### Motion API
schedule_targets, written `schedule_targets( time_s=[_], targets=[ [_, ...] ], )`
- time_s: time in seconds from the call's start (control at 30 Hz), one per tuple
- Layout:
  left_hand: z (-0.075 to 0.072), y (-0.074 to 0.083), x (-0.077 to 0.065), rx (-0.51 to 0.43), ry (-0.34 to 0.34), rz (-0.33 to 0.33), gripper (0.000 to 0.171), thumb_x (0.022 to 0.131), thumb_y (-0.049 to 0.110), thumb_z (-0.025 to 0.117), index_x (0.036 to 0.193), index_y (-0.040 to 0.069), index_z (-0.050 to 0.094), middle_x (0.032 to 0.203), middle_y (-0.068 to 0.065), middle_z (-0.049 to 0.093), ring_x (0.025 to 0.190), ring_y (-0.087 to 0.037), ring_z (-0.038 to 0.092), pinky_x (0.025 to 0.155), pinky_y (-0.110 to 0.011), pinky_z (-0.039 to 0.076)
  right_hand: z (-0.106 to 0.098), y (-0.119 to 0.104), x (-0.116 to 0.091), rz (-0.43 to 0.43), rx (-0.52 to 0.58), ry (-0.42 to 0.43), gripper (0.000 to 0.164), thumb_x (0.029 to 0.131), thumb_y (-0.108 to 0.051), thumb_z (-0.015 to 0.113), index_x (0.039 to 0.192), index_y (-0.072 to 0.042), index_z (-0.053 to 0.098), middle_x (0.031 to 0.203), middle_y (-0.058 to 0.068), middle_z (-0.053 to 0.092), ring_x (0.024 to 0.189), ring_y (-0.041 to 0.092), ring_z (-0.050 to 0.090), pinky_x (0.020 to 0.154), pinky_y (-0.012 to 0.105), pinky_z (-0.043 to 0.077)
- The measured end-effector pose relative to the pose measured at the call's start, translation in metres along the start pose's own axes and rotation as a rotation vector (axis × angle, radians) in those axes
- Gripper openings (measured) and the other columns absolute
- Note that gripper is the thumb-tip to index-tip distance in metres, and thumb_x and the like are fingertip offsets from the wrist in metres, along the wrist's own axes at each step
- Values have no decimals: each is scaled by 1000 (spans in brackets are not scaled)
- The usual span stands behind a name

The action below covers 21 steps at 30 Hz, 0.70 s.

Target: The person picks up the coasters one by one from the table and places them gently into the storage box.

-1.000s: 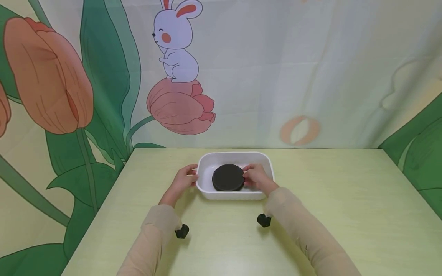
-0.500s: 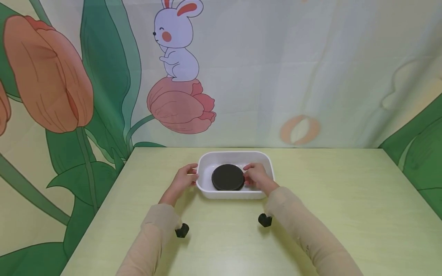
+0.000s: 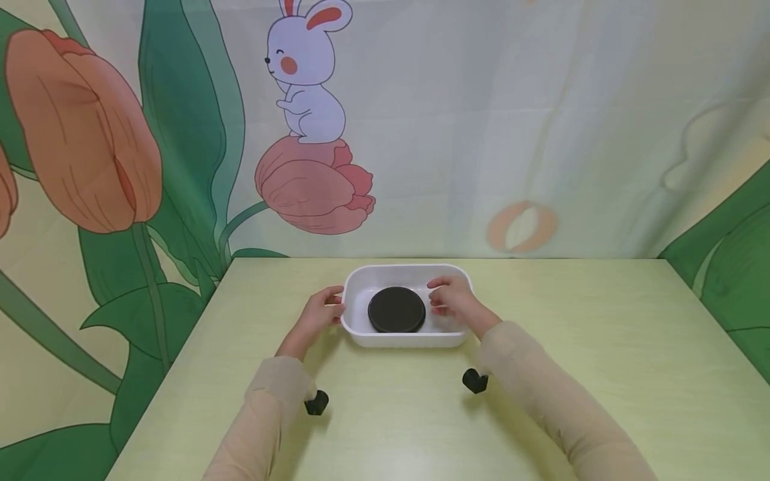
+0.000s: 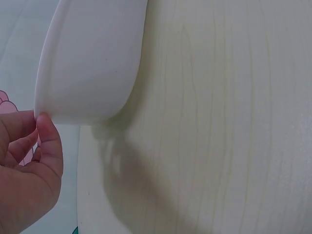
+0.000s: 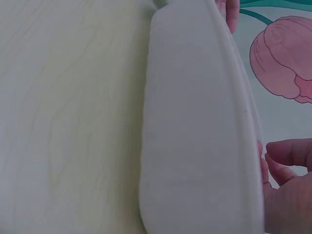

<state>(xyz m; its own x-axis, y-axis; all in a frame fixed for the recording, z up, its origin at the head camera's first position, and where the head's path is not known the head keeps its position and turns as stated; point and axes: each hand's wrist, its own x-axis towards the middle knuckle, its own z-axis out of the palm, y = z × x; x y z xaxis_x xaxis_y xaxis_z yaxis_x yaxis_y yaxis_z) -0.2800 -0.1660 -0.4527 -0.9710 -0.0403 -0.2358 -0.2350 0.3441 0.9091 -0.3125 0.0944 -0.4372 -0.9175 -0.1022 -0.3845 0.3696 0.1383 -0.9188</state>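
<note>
A white, rounded rectangular plastic tub (image 3: 409,341) stands near the table's back edge. Inside it lies a thick round black disc (image 3: 396,310), flat and left of the tub's middle. My left hand (image 3: 315,312) holds the tub's left end, and the left wrist view shows thumb (image 4: 50,136) and forefinger meeting at the rim. Over the tub's right part is my right hand (image 3: 454,298), its fingers loosely bent and apart from the disc, nothing between them. In the right wrist view the tub's front wall (image 5: 195,122) hides part of that hand.
A pale yellow wooden table (image 3: 601,354) carries the tub. Behind it hangs a cloth backdrop (image 3: 511,120) printed with tulips and a rabbit. A small black piece (image 3: 475,381) shows beneath the right sleeve, another black piece (image 3: 316,403) beneath the left.
My right hand has let go of the disc's right edge and drawn away to the right, its fingers spreading. The disc has shifted slightly left. The left hand stays at the tub's end.
</note>
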Motion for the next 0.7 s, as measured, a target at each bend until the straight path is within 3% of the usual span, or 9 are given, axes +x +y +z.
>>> schedule_targets(
  time_s=[0.3, 0.7],
  targets=[
    [-1, 0, -2, -16, 2, 32, 44, 86, -1, 49, 129, 3, 41, 111, -17, 48, 90, -20, 50, 65, -20, 48, -17, -8, -12, -69, -45, -15, 36, 81, 5, 46, 117, 8, 44, 71, 0, 46, 62, 12, 48, 54, 21, 48],
    [-5, -7, 0, -38, 7, 36, 43, 88, 2, 49, 130, 3, 40, 110, -15, 48, 85, -16, 50, 69, -21, 48, -44, -16, -25, -80, -142, 3, 34, 84, -1, 47, 117, 4, 46, 84, 3, 48, 70, 15, 49, 58, 21, 48]
  ],
)
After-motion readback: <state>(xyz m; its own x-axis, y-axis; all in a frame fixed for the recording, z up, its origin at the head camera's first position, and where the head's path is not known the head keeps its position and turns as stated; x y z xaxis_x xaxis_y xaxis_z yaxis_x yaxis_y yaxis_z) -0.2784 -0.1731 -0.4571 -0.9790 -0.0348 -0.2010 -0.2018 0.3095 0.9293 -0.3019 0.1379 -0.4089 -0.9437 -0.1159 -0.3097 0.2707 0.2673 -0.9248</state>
